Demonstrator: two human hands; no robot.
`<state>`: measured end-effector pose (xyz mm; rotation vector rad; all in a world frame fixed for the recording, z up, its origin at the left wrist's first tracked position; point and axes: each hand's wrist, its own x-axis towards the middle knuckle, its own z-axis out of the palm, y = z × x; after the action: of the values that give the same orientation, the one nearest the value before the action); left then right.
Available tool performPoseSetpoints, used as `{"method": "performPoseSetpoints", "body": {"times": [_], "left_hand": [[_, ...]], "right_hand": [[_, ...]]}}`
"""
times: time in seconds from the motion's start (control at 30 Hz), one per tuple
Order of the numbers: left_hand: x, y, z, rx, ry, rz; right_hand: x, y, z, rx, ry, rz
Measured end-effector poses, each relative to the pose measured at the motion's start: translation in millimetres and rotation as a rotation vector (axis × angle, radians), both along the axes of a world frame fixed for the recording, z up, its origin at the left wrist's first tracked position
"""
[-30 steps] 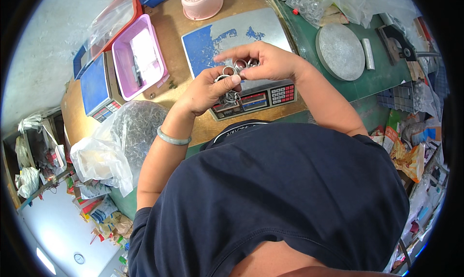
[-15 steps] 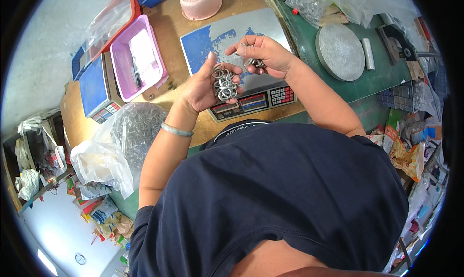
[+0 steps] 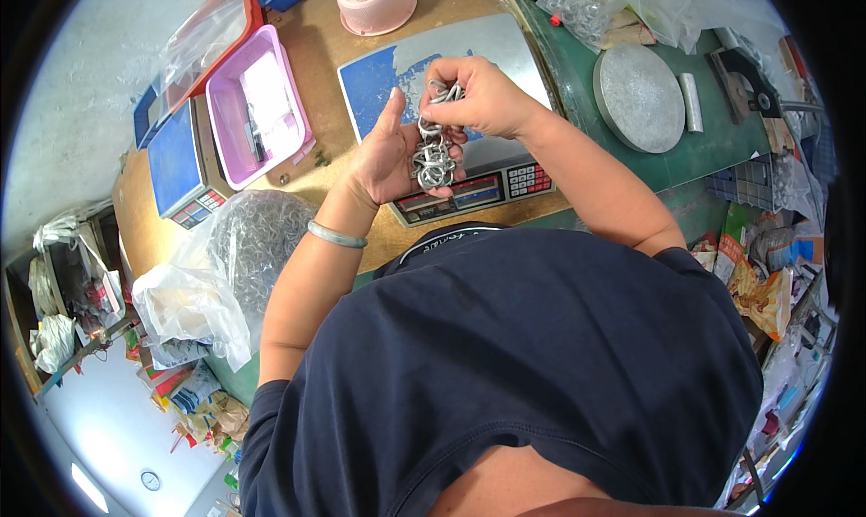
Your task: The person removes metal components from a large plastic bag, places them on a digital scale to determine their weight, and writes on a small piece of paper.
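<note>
My left hand (image 3: 388,161) is held palm up with its thumb raised, cupping a small heap of silver metal rings (image 3: 434,167). Curled above it, my right hand (image 3: 474,100) grips several similar metal pieces (image 3: 444,93) between thumb and fingers. Its fingertips meet the upper edge of the heap in my left palm. Both hands are over the near part of a weighing scale (image 3: 492,52), whose metal platform has a worn blue film. The exact shape of the pieces under my right fingers is partly hidden.
A clear plastic bag (image 3: 257,237) full of metal pieces lies left of my left forearm. Farther left are a pink tray (image 3: 215,111) and a second blue-topped scale (image 3: 176,161). A pink basket (image 3: 383,16) stands behind; a round metal disc (image 3: 638,97) rests on the green surface at right.
My right hand has moved left and closed in on my left hand, its fingers now touching the heap of rings. My left hand has shifted slightly right.
</note>
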<state>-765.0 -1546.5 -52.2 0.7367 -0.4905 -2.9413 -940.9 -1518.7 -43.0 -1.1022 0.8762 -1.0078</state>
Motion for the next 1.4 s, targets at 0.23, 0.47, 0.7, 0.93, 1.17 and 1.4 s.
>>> {"method": "performPoseSetpoints", "body": {"times": [0.23, 0.47, 0.7, 0.93, 1.17, 1.4], "left_hand": [[8, 3, -4, 0.033, 0.093, 0.075], [14, 10, 0, -0.076, 0.048, 0.162], [19, 11, 3, -0.184, -0.047, 0.223], [20, 11, 1, -0.213, -0.101, 0.282], [15, 11, 8, -0.259, -0.061, 0.179], [12, 8, 13, -0.366, -0.125, 0.096]], "right_hand": [[-23, -11, -47, -0.341, 0.634, -0.373], [-21, -9, -68, -0.585, 1.028, -0.429], [-27, -16, -53, 0.174, -0.072, -0.258], [-27, -4, -44, 0.342, -0.744, -0.108], [-9, 1, -28, 0.329, -0.361, -0.034], [4, -1, -8, 0.346, -0.025, 0.026]]}}
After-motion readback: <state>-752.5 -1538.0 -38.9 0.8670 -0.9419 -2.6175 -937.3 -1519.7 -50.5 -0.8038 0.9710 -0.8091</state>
